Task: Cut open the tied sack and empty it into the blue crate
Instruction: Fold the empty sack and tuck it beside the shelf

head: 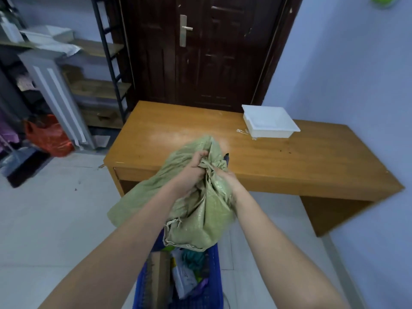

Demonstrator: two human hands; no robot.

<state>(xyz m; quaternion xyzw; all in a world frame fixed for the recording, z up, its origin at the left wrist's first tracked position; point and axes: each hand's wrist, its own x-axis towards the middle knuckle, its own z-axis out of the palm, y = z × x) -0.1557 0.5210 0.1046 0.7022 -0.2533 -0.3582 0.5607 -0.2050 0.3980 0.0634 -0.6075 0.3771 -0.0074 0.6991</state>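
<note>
Between both hands | crumpled green woven sack [200,210], frayed mouth down | left hand [192,169] and right hand [225,177] fists bunching fabric | below hands: blue slotted plastic crate [215,284] with mixed packets

A home storeroom: dark wooden door [200,50], cluttered shelves [98,85], wooden desk [278,161].

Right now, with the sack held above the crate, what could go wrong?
1. The green woven sack hangs with its open end partly beyond the narrow blue plastic crate, so items may fall onto the floor.
2. Both hands, left and right, grip bunched fabric only; it may slip.
3. The crate already looks full; more could overflow.
</note>
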